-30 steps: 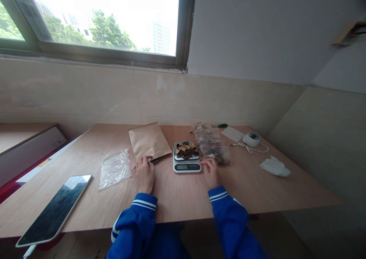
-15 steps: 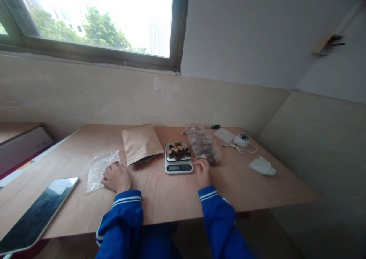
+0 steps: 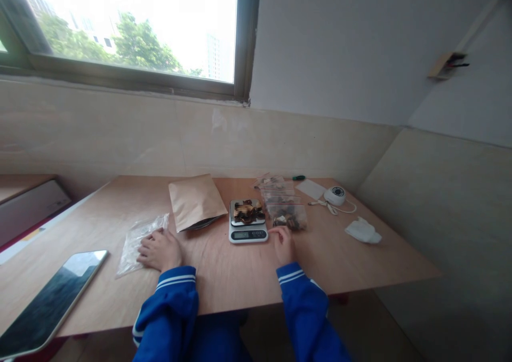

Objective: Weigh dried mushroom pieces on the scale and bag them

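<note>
A white kitchen scale (image 3: 248, 235) sits mid-table, with brown dried slices (image 3: 248, 211), perhaps mushroom, heaped on its metal plate. My left hand (image 3: 162, 249) lies with fingers spread over a clear plastic bag (image 3: 136, 247), left of the scale. Beside the scale's lower right corner rests my right hand (image 3: 283, 243); its index finger points toward the scale's edge and the others bend loosely, with nothing seen in them. Just beyond it lie several clear zip bags (image 3: 288, 216) of dried pieces, overlapping in a row. A brown paper pouch (image 3: 196, 199) lies left of the scale, its mouth facing me.
A large phone (image 3: 52, 306) lies at the table's left front. To the right are a white round device (image 3: 335, 195) with a cable, a white card (image 3: 311, 189) and a crumpled white tissue (image 3: 362, 231). A green-handled tool (image 3: 298, 178) lies at the back edge.
The whole view has shifted slightly. My left hand's fingers lie a little flatter and more spread on the plastic bag. My right hand stays beside the scale, almost unmoved.
</note>
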A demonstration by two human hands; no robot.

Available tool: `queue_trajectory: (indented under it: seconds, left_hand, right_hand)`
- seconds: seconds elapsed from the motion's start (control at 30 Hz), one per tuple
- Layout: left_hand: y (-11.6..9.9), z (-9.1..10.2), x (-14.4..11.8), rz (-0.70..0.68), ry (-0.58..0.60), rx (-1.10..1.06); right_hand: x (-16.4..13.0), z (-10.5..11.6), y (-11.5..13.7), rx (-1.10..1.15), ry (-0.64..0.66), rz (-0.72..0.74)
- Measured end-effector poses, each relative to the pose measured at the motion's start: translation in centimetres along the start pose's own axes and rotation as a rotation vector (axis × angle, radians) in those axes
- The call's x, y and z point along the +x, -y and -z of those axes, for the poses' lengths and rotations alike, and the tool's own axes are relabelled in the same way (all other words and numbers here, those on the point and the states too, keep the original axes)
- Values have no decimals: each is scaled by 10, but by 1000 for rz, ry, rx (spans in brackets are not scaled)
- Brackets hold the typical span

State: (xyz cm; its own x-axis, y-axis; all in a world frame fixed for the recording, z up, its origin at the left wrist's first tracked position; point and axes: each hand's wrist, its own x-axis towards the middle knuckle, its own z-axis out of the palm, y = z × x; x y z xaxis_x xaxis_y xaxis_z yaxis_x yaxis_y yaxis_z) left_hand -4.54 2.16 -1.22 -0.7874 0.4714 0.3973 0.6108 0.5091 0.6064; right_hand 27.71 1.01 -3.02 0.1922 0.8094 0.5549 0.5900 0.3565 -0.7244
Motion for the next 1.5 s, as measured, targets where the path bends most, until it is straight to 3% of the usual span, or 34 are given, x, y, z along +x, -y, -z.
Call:
queue_trajectory:
  seconds: [0.13, 0.2, 0.27, 0.4, 0.5, 0.57, 0.7, 0.77, 0.93, 1.07, 1.23, 1.5]
  left_hand:
    - [0, 3, 5, 109, -22, -29]
    - [-5, 9, 6, 165, -101, -92]
    - [-10, 14, 3, 88, -200, -191]
    - [-22, 12, -21, -407, -306, -459]
    - [-29, 7, -42, -843, -279, -655]
    - [-31, 8, -51, -980, -170, -724]
    - [-32, 17, -51, -1009, -16, -774]
    - [-31, 19, -48, -1026, -36, -759]
    - [-34, 14, -52, -909, -251, -768]
    - [-35, 10, -54, -909, -225, -767]
    - [-35, 8, -54, -894, -274, -703]
    - [-38, 19, -50, -966, -223, -696]
  right_hand:
    - [-1, 3, 6, 4, 9, -4]
    - [-1, 6, 10, 13, -3, 1]
    - [-2, 7, 20, 46, -17, 31]
    - [-13, -7, 67, 182, -32, 73]
    - [-25, -33, 118, 347, 158, 123]
    - [-30, -53, 149, 442, 290, 170]
    - [-22, -80, 177, 522, 233, 115]
    - [-14, -85, 178, 528, 209, 104]
    - [-6, -84, 174, 545, 190, 111]
    - [-8, -83, 174, 544, 186, 80]
    - [-7, -77, 174, 535, 180, 13]
    - [-7, -67, 177, 603, 188, -110]
